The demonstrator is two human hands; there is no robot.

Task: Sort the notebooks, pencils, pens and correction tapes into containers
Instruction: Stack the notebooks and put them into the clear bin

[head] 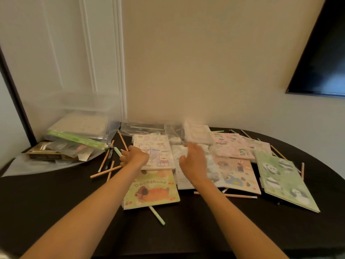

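Both arms stretched out over a dark worktop (56, 199) strewn with stationery. Left hand (134, 157) at the left edge of a pastel cartoon-animal notebook (156, 152), fingers (124, 157) curled down at that edge among loose pencils, one pale green pen or pencil (117, 151) just beside them; whether anything is actually pinched cannot be told. Right hand (192, 159) hovering over a blurred white item in the middle of the heap, fingers loosely spread and half curled, apparently holding nothing, though motion blur hides the tips.

Notebooks fanned and overlapping across the centre and right: a yellow "Dachshund" notebook (152, 189) nearest, under the pastel one; a pink-and-cream notebook (237, 174) to its right; a green panda notebook (285, 182) farthest right. Wooden pencils (106, 171) scattered at the left edge of the heap, one more (240, 195) near the pink notebook, a mint-green pen (156, 215) poking out below the Dachshund cover.

Clear plastic container (78, 109) at the back left, already holding flat packets, with clear bags (141, 128) behind the heap. Probably placed there as destinations within arm's reach. Sorting judged barely begun: nearly everything still loose. Likely step: gathering notebooks, left hand squaring an edge for lifting.
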